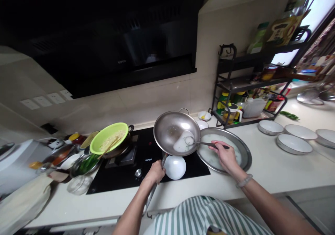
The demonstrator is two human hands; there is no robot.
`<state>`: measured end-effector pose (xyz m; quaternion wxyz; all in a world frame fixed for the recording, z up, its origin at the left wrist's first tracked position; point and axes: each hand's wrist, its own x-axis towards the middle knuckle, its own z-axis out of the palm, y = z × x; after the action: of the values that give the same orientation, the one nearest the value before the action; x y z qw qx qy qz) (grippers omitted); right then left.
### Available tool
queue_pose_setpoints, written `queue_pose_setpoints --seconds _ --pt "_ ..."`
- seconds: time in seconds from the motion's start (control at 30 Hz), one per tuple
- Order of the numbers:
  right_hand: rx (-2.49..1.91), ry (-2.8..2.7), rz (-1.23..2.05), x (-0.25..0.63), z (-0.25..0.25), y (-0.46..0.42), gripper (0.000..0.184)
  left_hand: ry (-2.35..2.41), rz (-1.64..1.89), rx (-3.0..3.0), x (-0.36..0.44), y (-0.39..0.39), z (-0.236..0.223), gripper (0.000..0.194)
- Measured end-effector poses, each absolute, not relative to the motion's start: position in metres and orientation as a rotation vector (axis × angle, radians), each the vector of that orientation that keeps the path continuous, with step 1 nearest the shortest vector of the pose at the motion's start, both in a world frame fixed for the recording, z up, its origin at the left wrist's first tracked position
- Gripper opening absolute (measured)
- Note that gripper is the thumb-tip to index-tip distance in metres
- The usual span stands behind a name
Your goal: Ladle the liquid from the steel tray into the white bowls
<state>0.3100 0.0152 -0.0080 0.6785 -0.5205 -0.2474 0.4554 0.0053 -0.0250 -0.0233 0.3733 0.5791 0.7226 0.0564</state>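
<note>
My left hand (156,172) is wrapped round the handle of a steel wok (167,128), which is held tilted above the right part of the stove. A shallow pool of whitish soup (180,145) with green bits lies in it. In my right hand (225,155) is the dark handle of a ladle (190,141), its bowl down in the wok's liquid. Beneath that hand stands a wide metal basin (246,158) with milky soup in it. A white bowl (175,167) sits just below the wok, close to my left hand.
A lime-green basket (98,132) with pale food and chopsticks (111,147) rests on a dark pan at the left burner. Several white bowls (294,143) stand to the right. A black spice rack (227,83) is behind the basin; a range hood (131,67) hangs overhead.
</note>
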Motion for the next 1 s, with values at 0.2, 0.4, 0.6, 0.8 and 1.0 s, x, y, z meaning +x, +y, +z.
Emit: queue_pose_setpoints --seconds 0.2,0.4,0.6,0.8,1.0 --pt "-1.090 -0.477 1.026 0.322 0.004 0.011 0.018 1.866 0.121 1.481 0.009 -0.026 -0.018 0.019" --pt "-1.137 -0.500 0.954 0.361 0.020 -0.004 0.018 1.876 0.114 1.484 0.010 -0.026 -0.015 0.019" --pt "-1.340 -0.692 0.677 0.401 0.011 -0.022 0.012 1.838 0.138 1.491 0.006 -0.026 -0.020 0.017" --pt "-1.281 -1.552 0.145 0.423 -0.006 -0.043 0.015 1.822 0.147 1.488 0.005 -0.026 -0.020 0.015" --pt "-1.062 -1.903 -0.101 0.424 -0.018 -0.049 0.018 1.826 0.166 1.488 0.005 -0.025 -0.022 0.014"
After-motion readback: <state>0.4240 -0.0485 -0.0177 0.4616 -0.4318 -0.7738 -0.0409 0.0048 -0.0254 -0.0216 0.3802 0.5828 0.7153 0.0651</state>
